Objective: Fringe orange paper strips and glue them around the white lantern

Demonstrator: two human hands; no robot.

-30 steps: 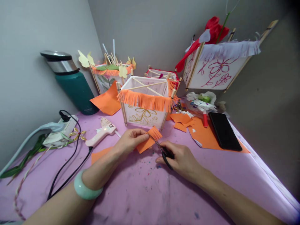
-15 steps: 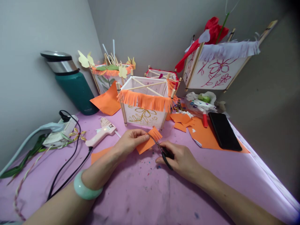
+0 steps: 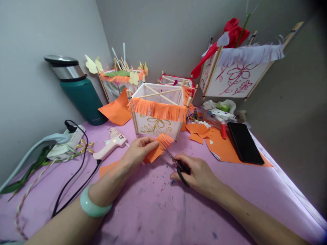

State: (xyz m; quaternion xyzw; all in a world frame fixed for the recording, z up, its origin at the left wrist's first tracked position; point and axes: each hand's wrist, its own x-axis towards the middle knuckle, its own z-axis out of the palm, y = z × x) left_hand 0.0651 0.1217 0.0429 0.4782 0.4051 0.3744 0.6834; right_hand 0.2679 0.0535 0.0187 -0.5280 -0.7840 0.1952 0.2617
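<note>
Between thumb and fingers, my left hand (image 3: 140,149) pinches a piece of orange paper (image 3: 156,153) whose upper edge is cut into narrow strips. My right hand (image 3: 195,172) is wrapped round the black handles of a pair of scissors (image 3: 182,170). The scissor blades point up and left, their tips at the paper's right edge; whether they touch it I cannot tell. Just behind my hands stands a lantern (image 3: 155,126) of wooden sticks and white panels, with orange fringe (image 3: 158,108) along its top and a gold flower drawing in front.
A pink glue gun (image 3: 112,146) with a black cord lies left, near a power strip (image 3: 67,144) and a teal bottle (image 3: 81,95). Orange paper scraps (image 3: 198,131) and a black phone (image 3: 245,143) lie right. A lantern with pale fringe (image 3: 237,75) hangs at upper right.
My left hand has shifted slightly up and left with the fringed orange paper, drawing it away from the scissors. My right hand and the scissors have hardly moved.
</note>
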